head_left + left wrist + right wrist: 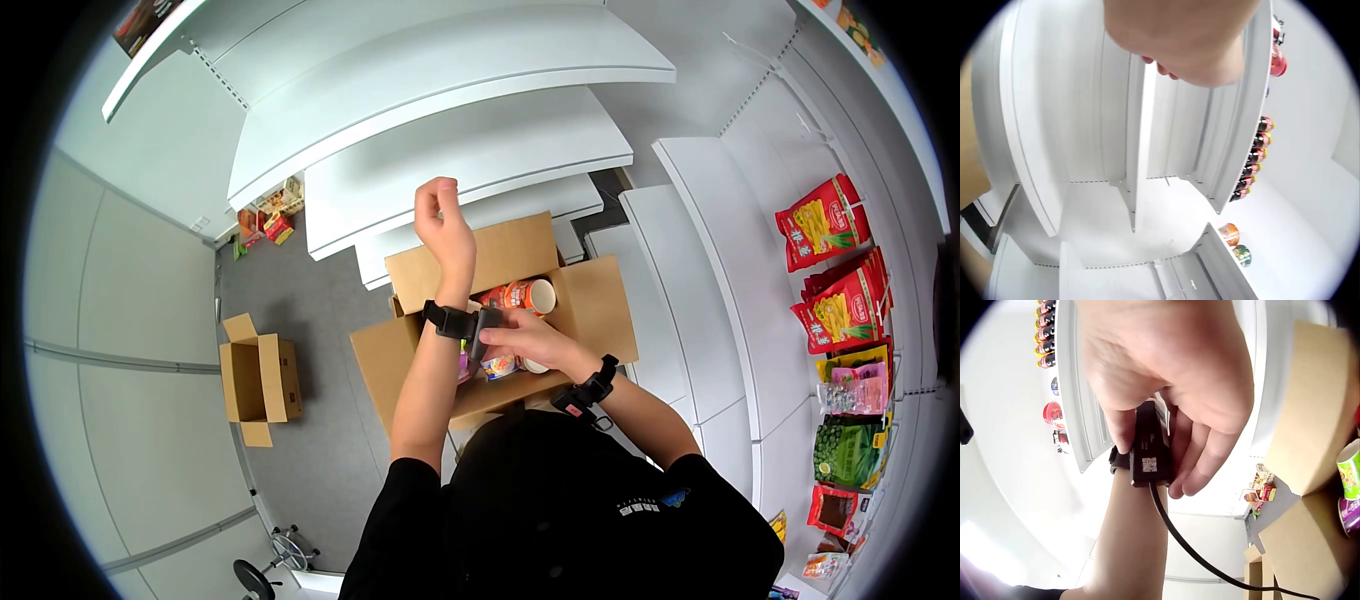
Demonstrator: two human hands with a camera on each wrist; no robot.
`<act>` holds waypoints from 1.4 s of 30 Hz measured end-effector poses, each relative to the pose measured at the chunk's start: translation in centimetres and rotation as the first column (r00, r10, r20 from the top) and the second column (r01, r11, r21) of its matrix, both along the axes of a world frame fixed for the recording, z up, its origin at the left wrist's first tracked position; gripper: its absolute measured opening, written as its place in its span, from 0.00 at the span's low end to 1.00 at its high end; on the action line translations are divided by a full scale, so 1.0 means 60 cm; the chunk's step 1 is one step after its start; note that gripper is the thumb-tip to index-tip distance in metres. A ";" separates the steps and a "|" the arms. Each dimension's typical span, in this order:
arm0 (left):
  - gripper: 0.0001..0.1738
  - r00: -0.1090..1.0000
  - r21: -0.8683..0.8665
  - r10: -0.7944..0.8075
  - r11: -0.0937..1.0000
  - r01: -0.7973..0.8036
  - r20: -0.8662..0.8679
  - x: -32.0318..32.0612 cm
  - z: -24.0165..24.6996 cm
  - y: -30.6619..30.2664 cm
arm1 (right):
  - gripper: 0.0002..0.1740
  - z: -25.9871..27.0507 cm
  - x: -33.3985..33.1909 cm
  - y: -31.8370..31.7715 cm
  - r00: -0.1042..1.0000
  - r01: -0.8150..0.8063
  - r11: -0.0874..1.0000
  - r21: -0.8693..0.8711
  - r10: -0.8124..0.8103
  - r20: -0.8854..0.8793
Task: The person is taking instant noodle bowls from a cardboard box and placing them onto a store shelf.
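My left hand (445, 228) is raised above the open cardboard box (520, 243), its fingers curled with nothing in them. A black strap (450, 320) circles the left wrist, carrying a small black camera (1151, 447) with a square printed code and a cable. My right hand (530, 340) pinches this camera between thumb and fingers, as the right wrist view shows close up. In the left wrist view, part of the left hand (1185, 37) fills the top, fingertips folded under. Inside the box, partly hidden by the forearms, lie an orange-red tub (512, 296) and several other packages.
White shelves (470, 140) rise in front and at the right, where red snack bags (825, 222) hang. Another open cardboard box (262, 378) stands on the grey floor at left. Small packages (275, 225) lie by the far wall. Bottles (1254, 159) line an upper shelf.
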State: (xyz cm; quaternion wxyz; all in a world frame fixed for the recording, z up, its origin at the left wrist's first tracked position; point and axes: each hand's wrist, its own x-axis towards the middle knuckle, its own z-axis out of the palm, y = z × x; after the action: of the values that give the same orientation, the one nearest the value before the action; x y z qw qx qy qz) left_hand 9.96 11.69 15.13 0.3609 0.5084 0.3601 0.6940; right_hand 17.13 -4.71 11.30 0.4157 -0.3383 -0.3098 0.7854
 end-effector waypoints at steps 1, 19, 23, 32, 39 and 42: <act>0.09 0.995 0.082 0.037 0.996 -0.029 -0.093 -0.002 0.000 0.004 | 0.25 0.002 -0.001 0.003 1.000 0.005 1.000 -0.001 -0.005 0.002; 0.12 0.990 0.036 -0.056 0.997 0.062 -0.128 0.017 0.000 0.012 | 0.23 0.011 0.000 0.003 0.983 -0.014 0.989 0.146 -0.014 0.184; 0.14 0.987 0.001 -0.103 0.995 0.104 -0.126 0.015 -0.002 0.006 | 0.24 0.007 0.007 0.007 0.984 -0.041 0.986 0.160 0.012 0.177; 0.13 0.957 -0.068 -0.093 0.995 0.077 -0.276 -0.027 -0.045 -0.015 | 0.25 -0.033 0.064 -0.004 0.984 0.047 0.998 0.044 -0.054 0.173; 0.13 0.887 -0.374 -0.203 0.927 0.037 -0.415 -0.124 -0.195 -0.077 | 0.27 -0.098 0.129 -0.033 0.917 0.325 0.928 -0.180 -0.263 0.300; 0.15 0.817 -0.549 -0.284 0.834 -0.047 -0.502 -0.188 -0.296 -0.103 | 0.26 -0.147 0.153 -0.054 0.905 0.420 0.857 -0.300 -0.372 0.205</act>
State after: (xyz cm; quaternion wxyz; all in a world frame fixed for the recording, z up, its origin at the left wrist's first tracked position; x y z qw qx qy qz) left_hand -1.33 5.49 -2.60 0.4101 0.5905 0.5962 0.3575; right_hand 26.29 -7.97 2.50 0.4817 -0.5148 -0.1228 0.6985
